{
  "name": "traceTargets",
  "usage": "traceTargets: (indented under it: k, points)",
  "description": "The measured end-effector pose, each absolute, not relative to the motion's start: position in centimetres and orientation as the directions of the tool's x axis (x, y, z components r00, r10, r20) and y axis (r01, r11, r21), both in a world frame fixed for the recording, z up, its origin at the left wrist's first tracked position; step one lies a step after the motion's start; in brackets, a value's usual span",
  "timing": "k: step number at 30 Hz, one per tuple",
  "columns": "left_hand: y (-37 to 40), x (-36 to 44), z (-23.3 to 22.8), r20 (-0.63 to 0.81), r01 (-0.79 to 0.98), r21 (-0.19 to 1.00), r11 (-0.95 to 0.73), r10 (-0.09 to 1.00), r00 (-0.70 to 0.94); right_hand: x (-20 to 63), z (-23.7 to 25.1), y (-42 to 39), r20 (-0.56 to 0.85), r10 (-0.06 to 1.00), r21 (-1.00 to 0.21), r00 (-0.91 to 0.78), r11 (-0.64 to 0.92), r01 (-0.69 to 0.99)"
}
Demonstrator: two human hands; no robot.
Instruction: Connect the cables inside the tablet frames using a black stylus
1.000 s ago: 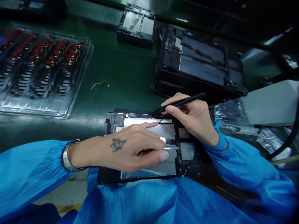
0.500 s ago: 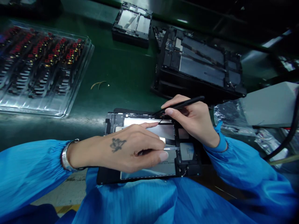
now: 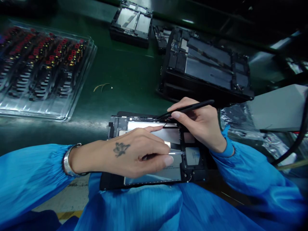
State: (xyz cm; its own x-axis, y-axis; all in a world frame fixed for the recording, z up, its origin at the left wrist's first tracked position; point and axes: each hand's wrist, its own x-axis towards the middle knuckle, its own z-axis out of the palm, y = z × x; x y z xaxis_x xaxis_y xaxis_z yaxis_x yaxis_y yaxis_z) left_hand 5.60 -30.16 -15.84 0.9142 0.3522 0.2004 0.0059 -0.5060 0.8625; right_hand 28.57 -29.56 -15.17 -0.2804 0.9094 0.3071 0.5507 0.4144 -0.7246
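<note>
the opened tablet (image 3: 154,150) lies flat at the bench's near edge, close against the person's blue smock. the left hand (image 3: 130,155) rests on its silvery inner plate, fingers curled, forefinger stretched out, seemingly to pin it steady; whether it grips anything i cannot tell. the right hand (image 3: 202,123) pinches slim black tweezers (image 3: 186,108), tips at the top edge. a clear ribbed tray (image 3: 43,73) sits left, 2 more tablet frames (image 3: 207,67) beyond.

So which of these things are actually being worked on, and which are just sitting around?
In use:
- opened tablet, pinned under the left hand
- black tweezers in the right hand, tip at the tablet's top edge

Lying about:
- clear tray of parts
- two other opened tablets
- plastic bag
</note>
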Motion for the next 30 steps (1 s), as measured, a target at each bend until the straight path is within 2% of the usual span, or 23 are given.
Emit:
traceTargets:
  k: [3, 4, 6, 8, 10, 12, 16, 22, 26, 28, 30]
  points:
    - [-30.1, 5.5, -15.8, 0.208, 0.016, 0.85, -0.526, 0.364, 0.908, 28.9, -15.0, -29.8, 0.335, 0.927, -0.765, -0.168, 0.372, 0.526]
    - [-30.0, 5.4, -15.8, 0.234, 0.022, 0.839, -0.543, 0.398, 0.887, 29.1, -15.0, -30.0, 0.356, 0.925, -0.769, -0.134, 0.371, 0.52]
    - [-29.4, 5.2, -15.8, 0.294, 0.101, 0.805, -0.585, 0.54, 0.789, 29.3, -15.1, -30.2, 0.385, 0.915, -0.76, -0.123, 0.39, 0.52]
    - [-28.6, 5.1, -16.0, 0.336, 0.271, 0.747, -0.607, 0.697, 0.634, 29.3, -15.3, -30.5, 0.379, 0.907, -0.746, -0.183, 0.417, 0.519]
    - [-27.7, 4.9, -16.4, 0.341, 0.426, 0.666, -0.612, 0.758, 0.557, 29.2, -15.6, -30.6, 0.349, 0.9, -0.749, -0.262, 0.436, 0.499]
    - [-27.0, 4.8, -17.0, 0.314, 0.474, 0.607, -0.637, 0.741, 0.594, 29.1, -15.8, -30.7, 0.328, 0.894, -0.756, -0.305, 0.442, 0.483]
    - [-26.9, 4.7, -18.0, 0.226, 0.467, 0.582, -0.665, 0.684, 0.693, 29.0, -16.0, -30.7, 0.32, 0.888, -0.76, -0.331, 0.449, 0.47]
    - [-27.5, 4.8, -18.1, 0.224, 0.488, 0.502, -0.714, 0.653, 0.724, 29.0, -16.0, -30.6, 0.342, 0.87, -0.753, -0.355, 0.48, 0.451]
    - [-27.8, 5.0, -17.2, 0.18, 0.544, 0.31, -0.78, 0.61, 0.772, 28.9, -16.0, -30.4, 0.37, 0.858, -0.746, -0.356, 0.503, 0.436]
    - [-27.9, 5.3, -16.2, 0.071, 0.566, 0.165, -0.808, 0.582, 0.81, 29.0, -15.8, -30.3, 0.381, 0.864, -0.754, -0.33, 0.497, 0.429]
    - [-27.7, 5.7, -15.0, -0.068, 0.562, 0.068, -0.824, 0.559, 0.827, 29.1, -15.7, -30.2, 0.389, 0.88, -0.771, -0.272, 0.473, 0.426]
